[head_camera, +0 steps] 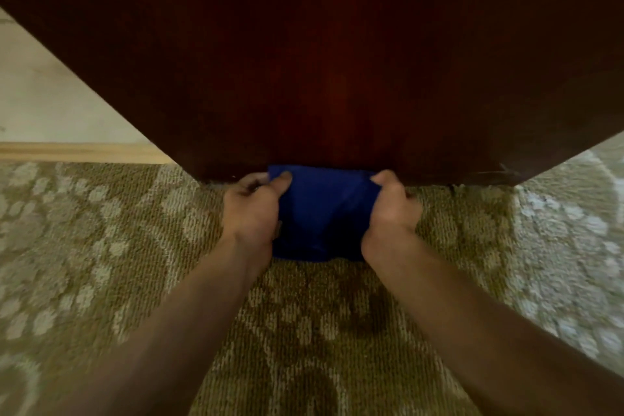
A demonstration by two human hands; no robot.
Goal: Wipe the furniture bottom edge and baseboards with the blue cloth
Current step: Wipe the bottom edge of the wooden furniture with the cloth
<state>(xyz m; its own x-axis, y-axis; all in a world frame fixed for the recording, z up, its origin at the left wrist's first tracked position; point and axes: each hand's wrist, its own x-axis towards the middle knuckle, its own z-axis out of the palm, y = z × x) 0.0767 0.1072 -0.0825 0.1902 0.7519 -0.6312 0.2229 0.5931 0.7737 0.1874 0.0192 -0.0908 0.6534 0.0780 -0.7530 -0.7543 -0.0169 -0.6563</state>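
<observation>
- The blue cloth is stretched between both hands, low at the bottom edge of the dark wood furniture, approx. at the middle of that edge. Its top border touches the wood; its lower part hangs down to the carpet.
- Left hand: fingers curled together, thumb pressed on top, clamped on the left upper corner of the cloth.
- Right hand: also closed in a fist, clamped on the right upper corner.
- Long axis: the taut top border runs left to right, parallel w/ the furniture bottom edge. The cloth is bunched lower down, so the exact shape I cannot tell; the loose end points toward the person.
- Risk 1: the hanging part can drag on the carpet and take up fibres and dust, then smear it on the wood.
- Risk 2: w/ only the corners held, the middle has no pressure behind it, so the wipe probably skips the edge there.
- Risk 3: the carpet pile meets the edge closely, so knuckles may scrape the wood or a corner may slip out.
- The baseboard at the far left, along the wall, is well apart from the cloth; in my judgement not yet done.
</observation>
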